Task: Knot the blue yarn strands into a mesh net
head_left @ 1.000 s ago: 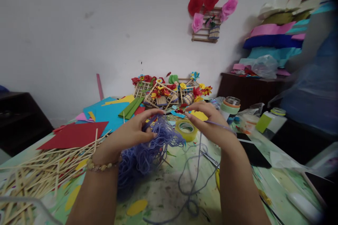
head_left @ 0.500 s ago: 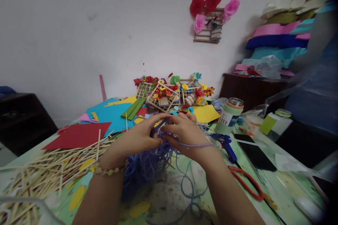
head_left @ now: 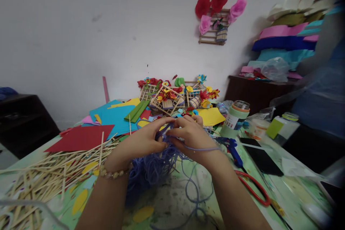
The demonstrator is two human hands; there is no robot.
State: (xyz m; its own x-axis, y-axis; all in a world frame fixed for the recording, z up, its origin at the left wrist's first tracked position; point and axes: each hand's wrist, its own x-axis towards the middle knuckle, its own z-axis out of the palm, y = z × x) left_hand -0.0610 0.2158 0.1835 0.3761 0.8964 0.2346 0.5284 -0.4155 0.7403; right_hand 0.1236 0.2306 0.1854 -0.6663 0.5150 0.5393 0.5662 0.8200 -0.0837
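A tangled heap of purple-blue yarn (head_left: 151,170) hangs below and between my hands above the table. My left hand (head_left: 147,136), with a bead bracelet (head_left: 113,174) at its wrist, is closed with thumb and fingers curled round strands of the yarn. Close against it, my right hand (head_left: 191,134) pinches more of the yarn, its fingertips touching the strands near the left fingers. One strand runs back across the right hand toward the wrist. A loose length of yarn (head_left: 195,199) lies in loops on the table. The fingertips are partly hidden by the yarn.
Thin wooden sticks (head_left: 51,172) are piled at the left beside red paper (head_left: 83,138) and blue paper (head_left: 115,115). Flower-decorated stick frames (head_left: 168,99) stand at the back. On the right are a blue glue gun (head_left: 234,152), red-handled scissors (head_left: 256,188), a phone (head_left: 261,156) and a jar (head_left: 234,118).
Both hands stay close together on the yarn, with only slight finger movement. The whole view has shifted a little.
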